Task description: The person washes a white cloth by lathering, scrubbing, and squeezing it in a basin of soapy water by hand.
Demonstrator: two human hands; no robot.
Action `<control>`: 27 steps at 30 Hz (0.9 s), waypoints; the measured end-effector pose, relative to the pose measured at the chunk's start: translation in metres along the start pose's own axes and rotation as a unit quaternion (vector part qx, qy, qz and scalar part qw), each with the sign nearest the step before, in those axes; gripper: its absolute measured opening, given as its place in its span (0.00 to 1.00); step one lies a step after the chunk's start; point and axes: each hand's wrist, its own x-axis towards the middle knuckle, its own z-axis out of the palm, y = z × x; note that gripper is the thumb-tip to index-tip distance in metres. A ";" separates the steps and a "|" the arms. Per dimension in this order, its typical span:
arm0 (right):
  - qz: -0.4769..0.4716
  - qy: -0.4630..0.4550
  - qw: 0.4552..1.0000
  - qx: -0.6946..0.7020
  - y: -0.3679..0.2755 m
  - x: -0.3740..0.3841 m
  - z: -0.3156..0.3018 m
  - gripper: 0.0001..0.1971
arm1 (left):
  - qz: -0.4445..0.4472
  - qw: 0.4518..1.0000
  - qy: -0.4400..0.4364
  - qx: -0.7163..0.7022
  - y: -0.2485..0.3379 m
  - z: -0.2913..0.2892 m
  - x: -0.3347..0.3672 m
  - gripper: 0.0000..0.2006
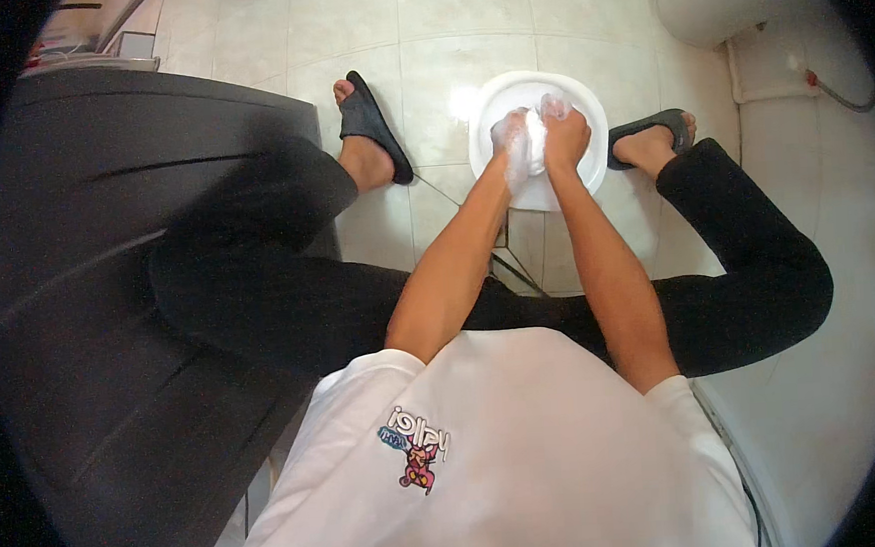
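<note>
A round white basin (593, 114) stands on the floor between my feet. Both of my arms reach forward over it. Between the hands is a white, soapy bundle that looks like a cloth (537, 145); its full shape is hidden by fingers and suds. My left hand (513, 138) is closed against the bundle's left side, with white lather over its back and wrist. On the other side, my right hand (566, 137) has its fingers curled round the bundle, and foam covers the fingertips.
My feet, in dark slippers (373, 127), flank the basin on the tiled floor (451, 7). A dark grey cabinet-like surface (85, 245) fills the left side. At right are a white wall (803, 181), a thick white pipe (697, 7) and a thin hose (848, 98).
</note>
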 end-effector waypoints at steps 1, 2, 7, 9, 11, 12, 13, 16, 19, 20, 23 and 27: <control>-0.009 0.010 1.000 -0.015 0.006 -0.001 -0.004 0.16 | -0.003 1.000 -0.008 0.008 -0.001 0.005 -0.005 0.12; 0.005 -0.020 0.998 0.052 -0.014 -0.013 -0.006 0.16 | 0.010 0.998 0.054 0.014 0.004 0.002 0.001 0.11; -0.035 -0.061 0.993 0.094 -0.053 -0.053 -0.032 0.17 | 0.025 0.988 -0.079 0.134 0.008 -0.032 0.028 0.12; -0.053 -0.074 0.995 0.047 -0.053 -0.056 -0.039 0.16 | -0.115 0.984 -0.131 -0.023 0.002 -0.035 0.029 0.11; -0.057 -0.064 0.995 0.044 -0.054 -0.044 -0.024 0.16 | -0.052 0.964 -0.218 -0.145 0.005 -0.045 0.034 0.10; -0.045 -0.043 0.998 0.021 -0.038 -0.030 -0.019 0.16 | -0.056 0.963 -0.221 -0.145 0.000 -0.032 0.027 0.10; -0.033 -0.038 0.999 0.012 -0.019 -0.020 -0.021 0.16 | -0.039 0.991 -0.111 -0.070 -0.010 -0.012 0.012 0.10; 0.062 -0.042 0.997 -0.033 -0.010 0.010 -0.026 0.21 | 0.017 0.999 0.018 0.037 0.001 0.015 -0.007 0.09; 0.030 -0.043 0.998 0.024 -0.015 0.001 -0.027 0.25 | 0.062 0.993 0.041 0.094 0.009 0.012 -0.012 0.10; 0.029 -0.045 0.998 0.025 -0.019 0.000 -0.028 0.25 | 0.130 0.982 0.070 0.116 0.010 0.013 -0.010 0.11; 0.024 -0.129 0.991 0.000 -0.020 -0.003 -0.029 0.29 | 0.156 0.976 0.087 0.126 0.020 0.004 -0.004 0.12; 0.019 -0.191 0.979 -0.066 -0.020 -0.001 -0.025 0.31 | 0.107 0.977 0.098 0.158 0.034 -0.012 0.009 0.17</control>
